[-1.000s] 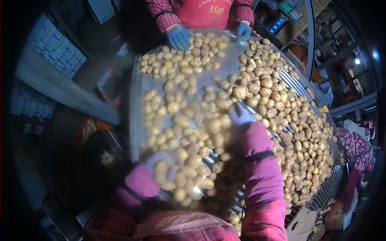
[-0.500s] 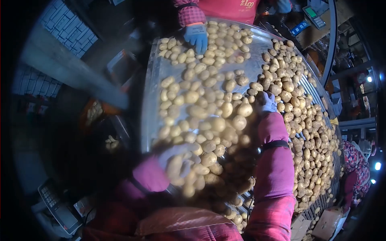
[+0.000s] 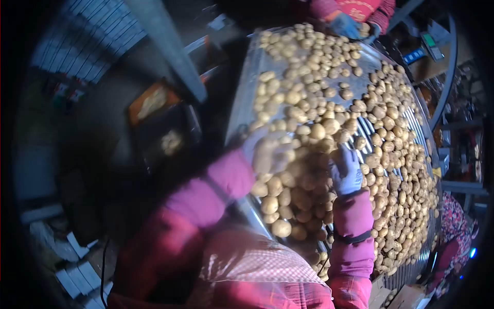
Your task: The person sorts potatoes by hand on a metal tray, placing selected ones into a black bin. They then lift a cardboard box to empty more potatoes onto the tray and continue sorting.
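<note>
Many potatoes (image 3: 378, 110) lie over a metal sorting table (image 3: 242, 98) whose right part is slatted. My left hand (image 3: 253, 147), gloved and smeared by motion, is at the table's left edge with a blurred potato (image 3: 265, 154) in its fingers. My right hand (image 3: 349, 172), in a pale glove, reaches over the middle of the heap. Its thumb and fingers curl around a dark potato (image 3: 338, 156), partly hidden and in shadow.
Across the table a co-worker's blue-gloved hands (image 3: 355, 28) are at the far edge. Another person (image 3: 453, 232) in a flowered top is at the lower right. A grey post (image 3: 170, 46) and an orange-rimmed crate (image 3: 139, 105) stand to the left. A green-screened device (image 3: 429, 41) lies at the upper right.
The view has shifted, so the table sits further right. My left hand has moved up along the table's left edge. The co-worker's hands have come together at the far right corner.
</note>
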### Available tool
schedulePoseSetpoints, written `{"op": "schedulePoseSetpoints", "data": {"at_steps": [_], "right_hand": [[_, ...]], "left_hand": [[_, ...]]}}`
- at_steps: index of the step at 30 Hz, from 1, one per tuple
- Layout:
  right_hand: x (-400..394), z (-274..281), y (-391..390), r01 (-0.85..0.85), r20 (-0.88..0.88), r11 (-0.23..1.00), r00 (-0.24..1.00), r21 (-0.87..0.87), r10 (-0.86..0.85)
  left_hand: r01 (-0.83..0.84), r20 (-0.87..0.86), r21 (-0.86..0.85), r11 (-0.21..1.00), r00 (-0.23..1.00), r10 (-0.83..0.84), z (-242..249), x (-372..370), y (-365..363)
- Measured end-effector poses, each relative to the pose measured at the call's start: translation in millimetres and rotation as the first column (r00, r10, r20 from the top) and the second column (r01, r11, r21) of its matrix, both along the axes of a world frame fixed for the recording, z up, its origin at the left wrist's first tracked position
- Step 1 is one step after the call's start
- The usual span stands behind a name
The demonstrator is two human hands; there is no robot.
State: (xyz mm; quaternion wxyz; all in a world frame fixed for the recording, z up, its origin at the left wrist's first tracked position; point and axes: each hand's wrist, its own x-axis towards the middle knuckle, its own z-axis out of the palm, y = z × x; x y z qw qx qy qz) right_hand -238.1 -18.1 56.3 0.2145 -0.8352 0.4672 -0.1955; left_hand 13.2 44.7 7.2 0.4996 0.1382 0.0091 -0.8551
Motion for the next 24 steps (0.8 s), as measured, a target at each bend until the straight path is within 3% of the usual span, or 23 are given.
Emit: {"op": "schedulePoseSetpoints", "data": {"at_steps": [1, 3, 5, 7, 9, 11, 12, 13, 14, 15, 16, 18, 21, 24], "right_hand": [[3.9, -12.6, 8.8, -0.166, -0.041, 0.986, 0.985, -0.03, 0.165], [26.0, -36.2, 37.9, -0.036, -0.25, 0.999, 0.967, 0.009, 0.037], [29.5, -57.8, 43.5, 0.035, -0.134, 0.999, 0.99, -0.016, -0.037], [30.2, -62.6, 45.1, 0.057, -0.088, 0.998, 0.994, -0.012, -0.058], [29.9, -58.1, 47.9, 0.073, -0.157, 0.997, 0.985, 0.038, -0.066], [26.0, -71.3, 43.7, 0.022, -0.11, 0.995, 0.993, -0.094, -0.032], [34.2, -64.4, 48.9, 0.103, -0.074, 0.994, 0.992, -0.049, -0.106], [33.8, -69.3, 50.2, 0.135, -0.074, 0.986, 0.987, -0.095, -0.143], [31.7, -79.9, 49.8, 0.143, -0.048, 0.978, 0.987, -0.153, -0.152], [30.2, -87.7, 49.8, 0.153, -0.021, 0.966, 0.987, -0.208, -0.161], [31.9, -87.0, 49.9, 0.142, -0.02, 0.966, 0.989, -0.217, -0.15], [34.9, -84.0, 52.8, 0.15, -0.005, 0.956, 0.988, -0.251, -0.156], [29.0, -93.2, 50.3, 0.18, -0.021, 0.957, 0.982, -0.226, -0.189], [34.1, -93.4, 52.8, 0.223, 0.005, 0.951, 0.974, -0.216, -0.227]], "left_hand": [[-0.023, -0.154, -0.031, 0.999, 0.988, 0.018, 0.4, 2.4, 2.4], [-0.049, 0.047, 0.086, 0.995, 0.998, 0.045, 11.3, 12.8, 12.4], [-0.17, 0.302, 0.047, 0.984, 0.942, 0.148, 37.7, 20.9, 24.8], [-0.086, 0.528, -0.268, 0.959, 0.82, 0.221, 37.8, 49.8, 44.7], [-0.191, 0.498, -0.136, 0.972, 0.835, 0.234, 50.5, 64.4, 66.4], [-0.209, 0.461, -0.427, 0.88, 0.787, 0.411, 7.2, 89.9, 106.4], [-0.345, 0.411, -0.035, 0.938, 0.85, 0.329, -11.6, 99.8, 125.7], [-0.384, 0.315, 0.37, 0.846, 0.909, 0.274, -32.4, 106.0, 145.4], [-0.477, 0.584, 0.145, 0.867, 0.748, 0.314, -72.1, 97.7, 175.2], [-0.489, 0.781, -0.095, 0.867, 0.503, 0.37, -100.7, 90.0, 195.9], [-0.499, 0.777, -0.103, 0.861, 0.5, 0.383, -96.2, 94.9, 195.4], [-0.584, 0.602, 0.199, 0.787, 0.706, 0.372, -80.3, 102.3, 201.4], [-0.463, 0.228, 0.616, 0.637, 0.879, 0.418, -43.2, 115.6, 197.8], [-0.388, 0.21, 0.555, 0.735, 0.921, 0.328, -23.0, 127.0, 155.9]]}}
